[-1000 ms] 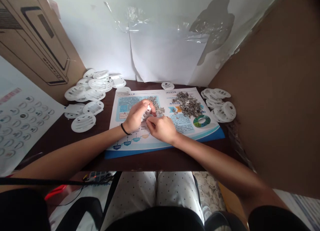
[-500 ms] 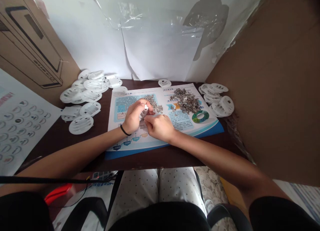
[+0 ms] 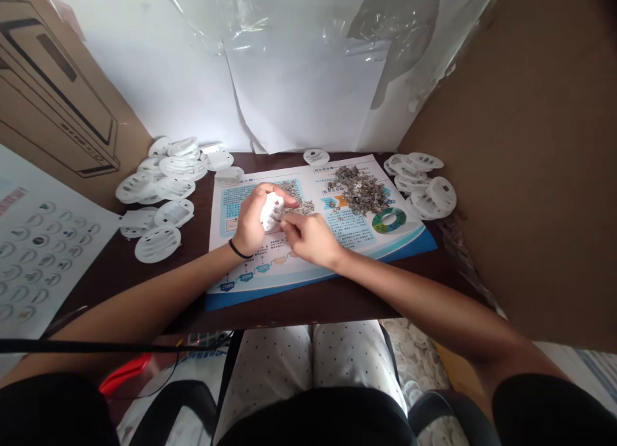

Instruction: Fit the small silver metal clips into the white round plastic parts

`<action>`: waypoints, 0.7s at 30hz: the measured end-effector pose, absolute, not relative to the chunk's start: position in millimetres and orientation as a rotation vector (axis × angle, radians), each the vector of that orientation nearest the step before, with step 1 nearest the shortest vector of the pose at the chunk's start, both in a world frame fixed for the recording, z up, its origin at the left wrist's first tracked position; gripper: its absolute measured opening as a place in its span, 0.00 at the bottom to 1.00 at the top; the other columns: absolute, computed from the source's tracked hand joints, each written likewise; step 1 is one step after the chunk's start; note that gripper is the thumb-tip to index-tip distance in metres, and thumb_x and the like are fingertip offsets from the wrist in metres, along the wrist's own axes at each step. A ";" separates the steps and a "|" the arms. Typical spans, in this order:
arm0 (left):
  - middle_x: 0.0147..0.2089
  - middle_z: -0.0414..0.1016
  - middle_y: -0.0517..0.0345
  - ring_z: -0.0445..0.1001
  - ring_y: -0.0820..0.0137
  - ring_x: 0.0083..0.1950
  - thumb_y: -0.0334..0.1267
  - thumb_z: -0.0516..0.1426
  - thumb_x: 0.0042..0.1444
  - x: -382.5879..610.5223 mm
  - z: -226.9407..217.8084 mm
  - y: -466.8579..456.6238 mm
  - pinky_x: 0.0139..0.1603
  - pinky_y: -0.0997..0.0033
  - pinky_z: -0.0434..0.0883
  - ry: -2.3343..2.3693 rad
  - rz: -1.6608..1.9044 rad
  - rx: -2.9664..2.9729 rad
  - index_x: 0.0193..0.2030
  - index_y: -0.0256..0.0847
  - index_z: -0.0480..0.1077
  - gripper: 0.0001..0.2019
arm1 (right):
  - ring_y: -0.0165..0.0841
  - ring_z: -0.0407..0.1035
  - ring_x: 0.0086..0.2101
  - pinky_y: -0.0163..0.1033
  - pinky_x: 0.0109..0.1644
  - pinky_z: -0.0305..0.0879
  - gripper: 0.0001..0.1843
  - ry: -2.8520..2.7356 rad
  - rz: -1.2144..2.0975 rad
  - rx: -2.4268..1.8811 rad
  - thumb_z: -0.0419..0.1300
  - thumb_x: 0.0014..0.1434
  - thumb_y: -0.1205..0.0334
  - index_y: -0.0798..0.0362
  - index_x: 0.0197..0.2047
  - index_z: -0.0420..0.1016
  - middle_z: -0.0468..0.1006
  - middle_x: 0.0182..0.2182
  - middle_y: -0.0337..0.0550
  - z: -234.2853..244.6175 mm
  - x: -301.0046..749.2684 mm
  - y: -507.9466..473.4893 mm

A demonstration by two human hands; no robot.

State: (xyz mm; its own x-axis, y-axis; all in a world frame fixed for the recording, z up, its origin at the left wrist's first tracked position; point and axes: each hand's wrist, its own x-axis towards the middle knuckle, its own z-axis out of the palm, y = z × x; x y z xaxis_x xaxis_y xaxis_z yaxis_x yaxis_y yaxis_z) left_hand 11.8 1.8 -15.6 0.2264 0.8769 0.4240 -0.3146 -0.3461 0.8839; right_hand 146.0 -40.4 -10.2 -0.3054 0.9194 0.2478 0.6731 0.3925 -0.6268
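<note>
My left hand (image 3: 253,220) is closed around a white round plastic piece (image 3: 271,212) with slots, its flat side facing up. At the lower right edge of that piece my right hand (image 3: 311,235) pinches with thumb and forefinger; whatever lies between the fingertips is too small to make out. Both hands are over a printed leaflet (image 3: 354,234). Just behind them lies a small heap of shiny metal bits (image 3: 303,207), partly hidden by my left hand. A larger heap of small metal parts (image 3: 361,190) is farther right on the leaflet.
Several white plastic discs (image 3: 158,243) are piled at the left, and more white discs (image 3: 434,198) at the right. One disc (image 3: 316,157) lies at the back. Cardboard walls (image 3: 525,163) flank the dark table (image 3: 289,314). A printed sheet (image 3: 38,240) leans at left.
My left hand has turned the white plastic piece so its flat face shows more. My right hand stays at its edge, with the fingers shifted slightly. The camera view has moved a little.
</note>
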 end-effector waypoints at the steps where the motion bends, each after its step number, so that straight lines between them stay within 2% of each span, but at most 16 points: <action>1: 0.36 0.78 0.51 0.79 0.62 0.41 0.54 0.49 0.61 11.6 -16.4 3.8 0.47 0.58 0.73 0.554 1.381 1.377 0.37 0.39 0.68 0.19 | 0.28 0.60 0.23 0.36 0.31 0.54 0.13 -1.976 0.640 -1.337 0.50 0.62 0.62 0.54 0.33 0.74 0.70 0.21 0.38 -10.9 147.9 -38.6; 4: 0.40 0.78 0.52 0.78 0.62 0.46 0.60 0.47 0.61 11.1 -20.2 7.5 0.53 0.54 0.72 0.529 1.386 1.324 0.40 0.42 0.66 0.22 | 0.26 0.58 0.23 0.35 0.30 0.54 0.12 -1.672 0.884 -1.299 0.53 0.61 0.58 0.54 0.31 0.72 0.67 0.19 0.35 -11.3 151.9 -33.0; 7: 0.47 0.77 0.50 0.76 0.62 0.53 0.61 0.47 0.62 8.9 -23.2 7.7 0.57 0.54 0.70 0.561 1.417 1.435 0.44 0.43 0.65 0.22 | 0.24 0.55 0.20 0.34 0.27 0.52 0.12 -1.408 1.154 -1.211 0.59 0.57 0.55 0.54 0.28 0.71 0.64 0.18 0.32 -9.5 154.4 -28.6; 10: 0.56 0.73 0.47 0.71 0.61 0.59 0.59 0.50 0.61 5.3 -21.7 4.3 0.60 0.55 0.67 0.597 1.427 1.613 0.47 0.45 0.63 0.20 | 0.22 0.50 0.16 0.34 0.21 0.45 0.11 -1.155 1.434 -1.104 0.63 0.54 0.56 0.53 0.28 0.69 0.61 0.16 0.29 -7.0 158.4 -25.4; 13: 0.61 0.69 0.47 0.68 0.61 0.62 0.57 0.55 0.58 3.7 -16.1 -1.1 0.59 0.58 0.68 0.596 1.357 1.679 0.48 0.45 0.63 0.20 | 0.21 0.46 0.15 0.34 0.20 0.40 0.12 -1.026 1.639 -0.996 0.66 0.52 0.58 0.53 0.28 0.67 0.55 0.13 0.26 -5.1 164.7 -22.7; 15: 0.62 0.69 0.47 0.68 0.59 0.62 0.60 0.55 0.57 4.2 -11.2 -3.6 0.55 0.59 0.70 0.557 1.296 1.597 0.48 0.45 0.64 0.23 | 0.20 0.44 0.15 0.34 0.20 0.38 0.14 -1.039 1.712 -0.920 0.66 0.52 0.57 0.52 0.27 0.65 0.52 0.12 0.25 -4.2 169.3 -21.3; 18: 0.59 0.71 0.48 0.71 0.59 0.59 0.64 0.46 0.60 4.9 -1.9 -3.5 0.51 0.58 0.74 0.580 1.259 1.240 0.51 0.46 0.65 0.26 | 0.20 0.43 0.15 0.34 0.20 0.37 0.15 -1.157 1.759 -0.835 0.67 0.51 0.55 0.53 0.28 0.65 0.54 0.13 0.25 -2.4 175.6 -19.7; 21: 0.49 0.77 0.51 0.78 0.60 0.46 0.60 0.44 0.63 2.5 9.5 -1.5 0.41 0.57 0.77 0.766 1.101 0.885 0.47 0.45 0.67 0.23 | 0.20 0.42 0.15 0.34 0.21 0.38 0.17 -1.309 1.755 -0.822 0.66 0.51 0.51 0.53 0.27 0.65 0.55 0.13 0.25 -1.0 180.9 -17.7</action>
